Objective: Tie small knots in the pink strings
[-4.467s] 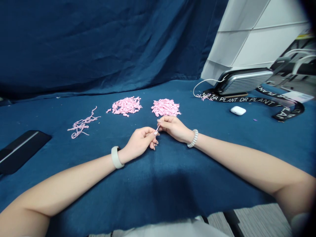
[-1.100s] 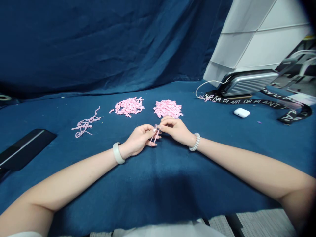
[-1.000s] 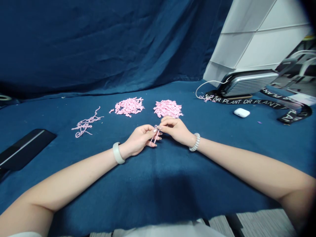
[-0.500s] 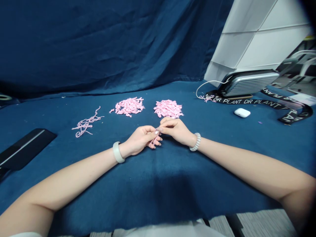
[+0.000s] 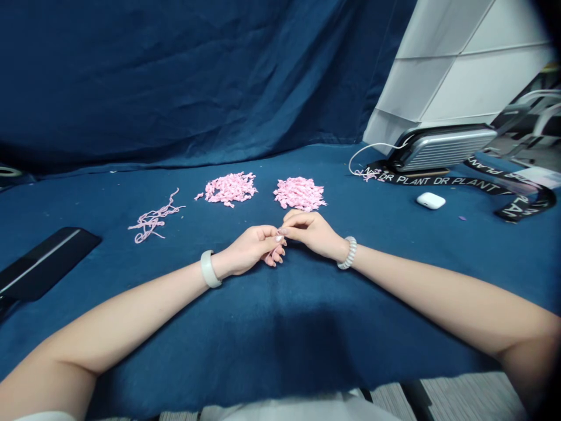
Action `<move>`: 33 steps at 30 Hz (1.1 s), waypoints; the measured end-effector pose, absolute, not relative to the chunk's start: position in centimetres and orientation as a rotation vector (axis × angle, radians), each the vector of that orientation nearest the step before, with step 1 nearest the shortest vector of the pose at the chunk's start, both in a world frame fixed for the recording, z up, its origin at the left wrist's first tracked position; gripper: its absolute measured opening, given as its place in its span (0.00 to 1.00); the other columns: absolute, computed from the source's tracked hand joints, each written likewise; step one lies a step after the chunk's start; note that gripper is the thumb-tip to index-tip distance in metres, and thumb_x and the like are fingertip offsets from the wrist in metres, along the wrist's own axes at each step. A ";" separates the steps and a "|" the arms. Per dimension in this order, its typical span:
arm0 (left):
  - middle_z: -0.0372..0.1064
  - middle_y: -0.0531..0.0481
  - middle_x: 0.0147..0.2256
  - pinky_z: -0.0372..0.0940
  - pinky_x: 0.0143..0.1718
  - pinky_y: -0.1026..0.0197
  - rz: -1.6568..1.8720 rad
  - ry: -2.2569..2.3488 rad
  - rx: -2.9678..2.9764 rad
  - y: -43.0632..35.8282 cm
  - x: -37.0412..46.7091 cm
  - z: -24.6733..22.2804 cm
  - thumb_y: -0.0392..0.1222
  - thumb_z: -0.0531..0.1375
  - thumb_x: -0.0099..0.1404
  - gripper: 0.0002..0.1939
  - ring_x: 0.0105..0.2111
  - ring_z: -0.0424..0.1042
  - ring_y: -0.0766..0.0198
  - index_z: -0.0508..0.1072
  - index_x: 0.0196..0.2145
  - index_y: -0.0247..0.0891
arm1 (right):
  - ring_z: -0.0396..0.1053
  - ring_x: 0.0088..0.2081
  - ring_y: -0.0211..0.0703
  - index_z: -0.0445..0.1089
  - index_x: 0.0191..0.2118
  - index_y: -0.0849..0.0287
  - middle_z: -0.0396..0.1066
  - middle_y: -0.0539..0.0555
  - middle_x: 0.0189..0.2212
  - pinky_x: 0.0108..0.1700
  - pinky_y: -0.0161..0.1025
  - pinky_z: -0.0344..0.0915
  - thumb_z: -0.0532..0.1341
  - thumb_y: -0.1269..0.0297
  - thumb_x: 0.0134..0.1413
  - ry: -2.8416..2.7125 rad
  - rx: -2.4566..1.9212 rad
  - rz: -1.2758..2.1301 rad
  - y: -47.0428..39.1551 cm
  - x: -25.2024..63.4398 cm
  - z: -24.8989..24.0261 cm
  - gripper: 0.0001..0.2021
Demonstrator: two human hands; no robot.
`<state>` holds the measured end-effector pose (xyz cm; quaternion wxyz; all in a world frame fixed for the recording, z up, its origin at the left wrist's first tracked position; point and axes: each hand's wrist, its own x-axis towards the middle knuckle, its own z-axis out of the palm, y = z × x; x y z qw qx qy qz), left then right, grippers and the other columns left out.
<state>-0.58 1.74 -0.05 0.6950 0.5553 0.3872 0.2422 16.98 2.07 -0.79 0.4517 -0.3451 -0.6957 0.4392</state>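
Left hand (image 5: 249, 251): your grip pinches yarn (image 5: 274, 250) | right hand (image 5: 314, 235): your grip pinches its upper part, exact spot hard to see | yarn between hands, over table (image 5: 236, 345) | likely light, limp, soft; best held near ends

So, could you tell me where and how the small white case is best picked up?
I'd pinch the white case by its rounded ends, coming from above on the near side with the right hand, once free: it lies flat, and the black strap runs behind it.
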 end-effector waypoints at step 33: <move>0.66 0.51 0.23 0.63 0.20 0.72 0.570 0.907 1.192 1.5 -0.3 0.4 0.47 0.63 0.52 0.17 0.20 0.67 0.74 0.65 0.30 0.30 | 0.64 0.29 0.33 0.69 0.30 0.63 0.68 0.51 0.29 0.37 0.35 0.62 0.60 0.65 0.51 -1.674 -0.880 1.239 2.5 17.1 -0.9 0.06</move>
